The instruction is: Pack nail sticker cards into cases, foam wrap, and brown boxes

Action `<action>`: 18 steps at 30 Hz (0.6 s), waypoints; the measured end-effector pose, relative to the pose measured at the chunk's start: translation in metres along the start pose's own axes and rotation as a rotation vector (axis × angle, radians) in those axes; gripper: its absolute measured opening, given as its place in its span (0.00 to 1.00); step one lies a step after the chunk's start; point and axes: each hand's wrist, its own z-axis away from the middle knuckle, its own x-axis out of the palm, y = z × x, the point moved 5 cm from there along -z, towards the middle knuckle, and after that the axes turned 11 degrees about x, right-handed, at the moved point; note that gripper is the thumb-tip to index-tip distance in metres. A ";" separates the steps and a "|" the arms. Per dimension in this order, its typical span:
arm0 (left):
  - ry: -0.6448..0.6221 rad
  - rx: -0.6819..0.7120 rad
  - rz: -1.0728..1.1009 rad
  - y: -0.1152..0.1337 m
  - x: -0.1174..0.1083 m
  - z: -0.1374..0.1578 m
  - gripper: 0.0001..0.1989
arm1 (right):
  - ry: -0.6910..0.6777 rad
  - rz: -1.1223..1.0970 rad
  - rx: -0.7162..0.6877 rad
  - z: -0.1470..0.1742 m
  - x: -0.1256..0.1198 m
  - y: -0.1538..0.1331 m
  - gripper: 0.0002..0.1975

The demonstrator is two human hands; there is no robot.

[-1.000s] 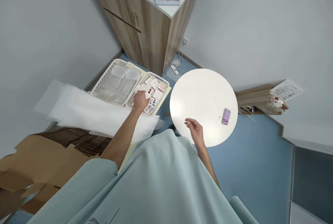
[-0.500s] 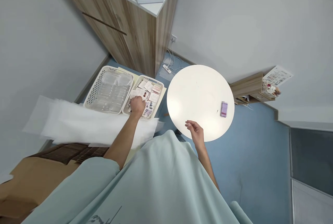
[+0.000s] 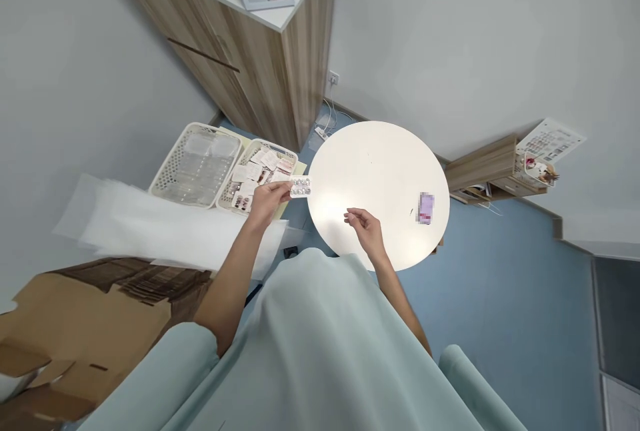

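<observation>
My left hand (image 3: 267,204) pinches a small white card of press-on nails (image 3: 301,186) by its left end. The card is held out flat between the basket and the round white table (image 3: 385,157), by the table's left edge. Just behind that hand lies a white plastic basket (image 3: 221,199) filled with several similar nail cards (image 3: 243,201). Over the near part of the table hovers my right hand (image 3: 367,229), fingers loosely bent, a gap at the thumb and nothing visible in it.
Left of the card basket stands a larger basket (image 3: 156,177) of clear plastic boxes. White foam sheets (image 3: 150,221) and an open cardboard box (image 3: 90,317) lie nearer me. A blurred purple item (image 3: 425,208) rests on the table's right side. A wooden cabinet (image 3: 250,51) rises behind.
My left hand has come up out of the basket and moved right, now with a nail card in it. My right hand has shifted slightly left and away from me.
</observation>
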 end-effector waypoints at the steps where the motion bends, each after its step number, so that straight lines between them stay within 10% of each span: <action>1: -0.055 -0.025 0.065 0.002 0.015 0.014 0.26 | -0.006 -0.002 0.005 -0.001 -0.004 0.001 0.22; 9: -0.271 -0.105 0.158 0.012 0.095 0.101 0.33 | -0.039 -0.047 0.069 0.007 -0.026 0.017 0.25; 18: -0.257 -0.089 0.153 0.012 0.116 0.121 0.30 | -0.027 -0.121 0.083 0.022 -0.040 0.024 0.26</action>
